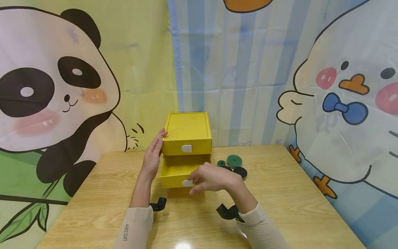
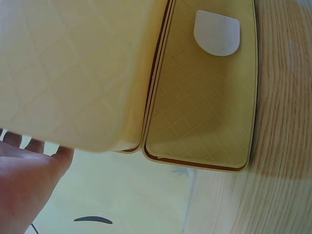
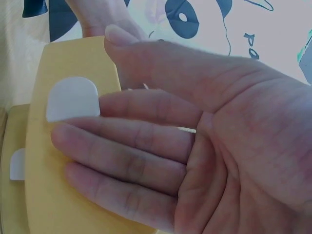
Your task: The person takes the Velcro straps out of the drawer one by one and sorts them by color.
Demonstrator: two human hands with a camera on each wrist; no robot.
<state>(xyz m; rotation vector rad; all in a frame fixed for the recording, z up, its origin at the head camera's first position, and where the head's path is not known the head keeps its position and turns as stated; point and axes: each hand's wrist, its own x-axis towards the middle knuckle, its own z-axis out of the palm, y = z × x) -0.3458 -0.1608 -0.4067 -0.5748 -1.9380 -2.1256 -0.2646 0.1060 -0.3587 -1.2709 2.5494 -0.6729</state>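
A small yellow two-drawer cabinet [image 1: 188,125] stands on the table, its lower drawer [image 1: 175,181] pulled out in the head view. No contents show in the visible part of that drawer. My left hand [image 1: 153,154] rests along the cabinet's left side, fingers extended toward its top edge. At the lower drawer's white tab handle [image 1: 187,183] is my right hand [image 1: 214,177], loosely bent. In the right wrist view, the right hand's fingers [image 3: 131,156] lie nearly straight beside a white tab [image 3: 73,99], thumb apart. The left wrist view shows the left hand [image 2: 29,180] beside a yellow panel [image 2: 73,73].
Right of the cabinet lie flat round discs: a large green disc [image 1: 234,161], a small green disc [image 1: 221,163] and black ones, including a black disc [image 1: 240,172]. Behind the wooden table [image 1: 280,193] hangs a printed curtain [image 1: 146,69]. Black wrist mounts [image 1: 228,211] project below both wrists.
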